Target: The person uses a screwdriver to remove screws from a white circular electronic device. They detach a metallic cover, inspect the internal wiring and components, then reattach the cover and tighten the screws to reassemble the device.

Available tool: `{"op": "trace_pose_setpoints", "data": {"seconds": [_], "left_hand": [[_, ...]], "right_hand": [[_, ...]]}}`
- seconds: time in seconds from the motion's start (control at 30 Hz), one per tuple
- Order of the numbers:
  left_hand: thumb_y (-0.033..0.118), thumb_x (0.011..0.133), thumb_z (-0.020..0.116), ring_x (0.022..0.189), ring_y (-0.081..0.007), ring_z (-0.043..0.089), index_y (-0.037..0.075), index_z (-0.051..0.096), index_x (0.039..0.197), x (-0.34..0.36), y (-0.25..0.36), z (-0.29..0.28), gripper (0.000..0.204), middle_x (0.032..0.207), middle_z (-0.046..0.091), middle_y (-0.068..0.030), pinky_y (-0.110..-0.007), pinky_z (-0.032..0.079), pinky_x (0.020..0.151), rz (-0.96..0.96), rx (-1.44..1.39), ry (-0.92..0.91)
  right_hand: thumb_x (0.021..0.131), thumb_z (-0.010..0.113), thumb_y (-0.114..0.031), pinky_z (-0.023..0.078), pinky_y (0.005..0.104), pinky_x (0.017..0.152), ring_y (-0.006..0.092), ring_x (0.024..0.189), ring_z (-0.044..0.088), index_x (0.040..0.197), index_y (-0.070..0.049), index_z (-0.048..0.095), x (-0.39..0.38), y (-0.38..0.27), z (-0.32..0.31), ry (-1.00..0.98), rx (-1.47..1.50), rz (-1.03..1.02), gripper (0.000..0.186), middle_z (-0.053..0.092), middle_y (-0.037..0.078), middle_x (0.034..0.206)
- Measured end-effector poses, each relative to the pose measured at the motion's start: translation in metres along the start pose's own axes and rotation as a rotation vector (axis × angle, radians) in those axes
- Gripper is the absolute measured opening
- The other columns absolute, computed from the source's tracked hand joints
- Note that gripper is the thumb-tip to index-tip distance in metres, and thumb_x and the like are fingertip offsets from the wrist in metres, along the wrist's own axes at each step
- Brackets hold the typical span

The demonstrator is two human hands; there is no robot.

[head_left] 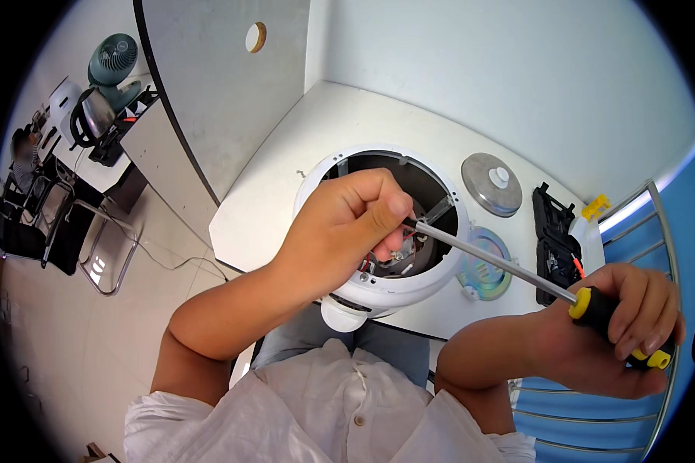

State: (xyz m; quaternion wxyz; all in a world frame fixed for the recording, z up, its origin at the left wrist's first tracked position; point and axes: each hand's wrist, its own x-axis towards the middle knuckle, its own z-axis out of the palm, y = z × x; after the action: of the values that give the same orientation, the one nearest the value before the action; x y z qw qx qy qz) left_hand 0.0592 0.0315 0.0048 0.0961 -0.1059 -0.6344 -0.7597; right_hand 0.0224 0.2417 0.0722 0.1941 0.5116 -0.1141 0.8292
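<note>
My right hand (633, 320) is wrapped round the black and yellow handle of a long screwdriver (502, 264). Its steel shaft slants up and left toward my left hand (355, 212). There my thumb and forefinger are pinched together right at the dark tip; whatever small thing they hold is hidden. Both hands are above a round white appliance body (421, 292), which looks like a rice cooker shell. Its top is uncovered, and wires and metal parts show inside the dark cavity. My left hand and forearm hide part of its rim.
Right of the shell lie a round metal lid (486, 185) with a white knob, a translucent round plate (486, 266) and an open black tool case (547, 212). A yellow item (595, 207) is beyond. A grey partition (224, 85) stands left; a metal rack (660, 224) is at right.
</note>
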Motion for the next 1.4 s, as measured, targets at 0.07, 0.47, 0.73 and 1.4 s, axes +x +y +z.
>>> {"op": "trace_pose_setpoints", "data": {"seconds": [0.07, 0.47, 0.73, 1.4], "left_hand": [[0.045, 0.099, 0.048, 0.062, -0.0044, 0.053, 0.005, 0.059, 0.095, -0.001, -0.001, -0.004, 0.041, 0.076, 0.06, -0.0012, -0.018, 0.039, 0.058, 0.029, 0.064, -0.005], [0.02, 0.093, 0.052, 0.123, -0.0199, 0.047, 0.004, 0.053, 0.126, 0.033, -0.027, -0.082, 0.037, 0.128, 0.055, -0.0099, -0.034, 0.034, 0.105, 0.066, 0.328, 0.213], [0.013, 0.084, 0.055, 0.122, -0.0184, 0.049, 0.002, 0.045, 0.137, 0.039, -0.053, -0.093, 0.054, 0.132, 0.052, -0.0109, -0.031, 0.039, 0.104, -0.144, 0.149, 0.015], [0.004, 0.077, 0.062, 0.105, -0.026, 0.06, 0.0, 0.045, 0.137, 0.065, -0.034, -0.1, 0.063, 0.118, 0.061, -0.0175, -0.034, 0.047, 0.092, -0.161, 0.681, -0.181]], "right_hand": [[0.075, 0.071, -0.02, 0.045, 0.0241, 0.054, 0.0111, 0.052, 0.051, 0.091, -0.006, 0.051, -0.001, 0.001, -0.002, -0.001, 0.0, 0.006, 0.029, 0.05, 0.003, 0.071], [0.084, 0.068, -0.029, 0.041, 0.0255, 0.051, 0.0133, 0.055, 0.05, 0.101, -0.007, 0.05, 0.007, 0.01, -0.03, 0.021, -0.117, 0.039, 0.033, 0.049, 0.004, 0.073], [0.094, 0.054, -0.037, 0.043, 0.0282, 0.055, 0.0154, 0.062, 0.052, 0.105, -0.005, 0.054, 0.035, 0.042, -0.069, -0.105, -0.121, 0.414, 0.034, 0.054, 0.008, 0.079], [0.099, 0.046, -0.042, 0.043, 0.0274, 0.054, 0.0133, 0.063, 0.047, 0.111, -0.003, 0.053, -0.044, 0.076, -0.098, 0.446, 0.178, 0.485, 0.042, 0.048, 0.006, 0.078]]}}
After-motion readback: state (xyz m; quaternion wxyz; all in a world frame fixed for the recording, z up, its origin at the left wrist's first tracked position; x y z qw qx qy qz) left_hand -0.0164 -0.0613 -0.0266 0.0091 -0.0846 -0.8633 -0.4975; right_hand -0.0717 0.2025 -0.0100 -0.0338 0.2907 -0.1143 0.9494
